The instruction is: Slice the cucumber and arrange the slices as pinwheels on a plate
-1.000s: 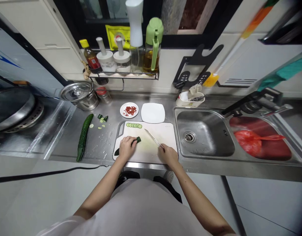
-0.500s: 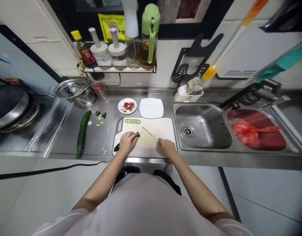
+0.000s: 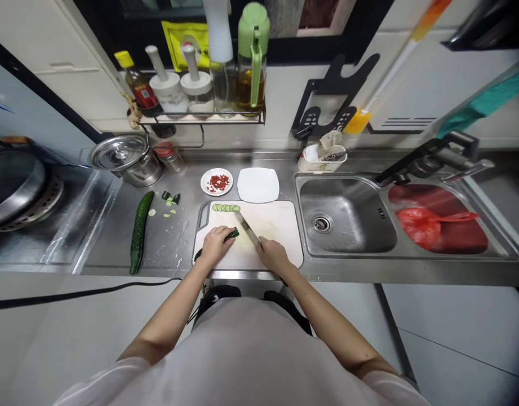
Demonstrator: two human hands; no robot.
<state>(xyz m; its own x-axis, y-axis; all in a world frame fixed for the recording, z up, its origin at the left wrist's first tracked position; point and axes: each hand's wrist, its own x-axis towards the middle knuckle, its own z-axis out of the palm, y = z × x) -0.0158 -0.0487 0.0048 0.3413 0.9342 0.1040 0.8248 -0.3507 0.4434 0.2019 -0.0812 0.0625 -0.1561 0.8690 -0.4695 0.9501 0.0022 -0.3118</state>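
Note:
A white cutting board lies on the steel counter. My left hand is closed round a dark green cucumber, whose end shows past the fingers; another dark green end peeks out behind the hand. In my right hand is the handle of a knife. The blade points up and left, just right of the cucumber's end, with its tip close to the sliced rounds. Those cucumber slices form an overlapping row near the board's top left.
Behind the board are a plate of red pieces and a white plate. A whole cucumber and cut scraps lie left. The double sink is on the right, a lidded pot at the back left.
My right hand has brought the knife leftward, nearer the cucumber's end and the slices. More of the cucumber's end shows past my left fingers. The whole view has shifted slightly.

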